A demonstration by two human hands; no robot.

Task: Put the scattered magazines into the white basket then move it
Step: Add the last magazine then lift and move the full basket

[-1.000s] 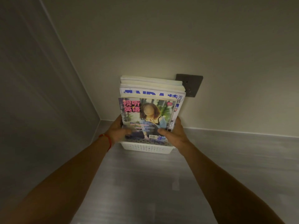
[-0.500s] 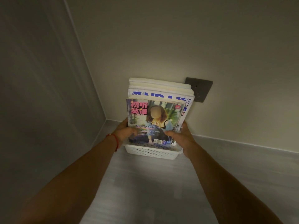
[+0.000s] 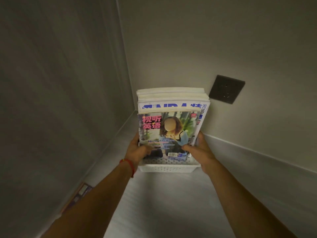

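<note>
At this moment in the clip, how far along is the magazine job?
Loading looks done: the magazines stand upright in the white basket. In hand: the left hand and right hand grip its sides, thumbs on the front cover, near the corner below the wall socket. Left: letting go. Something flat by the left wall is too blurred to identify.

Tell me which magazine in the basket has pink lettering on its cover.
The front magazine, shorter than the rest, nearest the person, both thumbs on its cover. The one behind has blue lettering.

Upright magazine stack [image 3: 171, 107] in white perforated plastic basket [image 3: 169, 168].
Basket in wall corner; dark square wall socket [image 3: 227, 89] behind-right, apparently just beside the stack.
</note>
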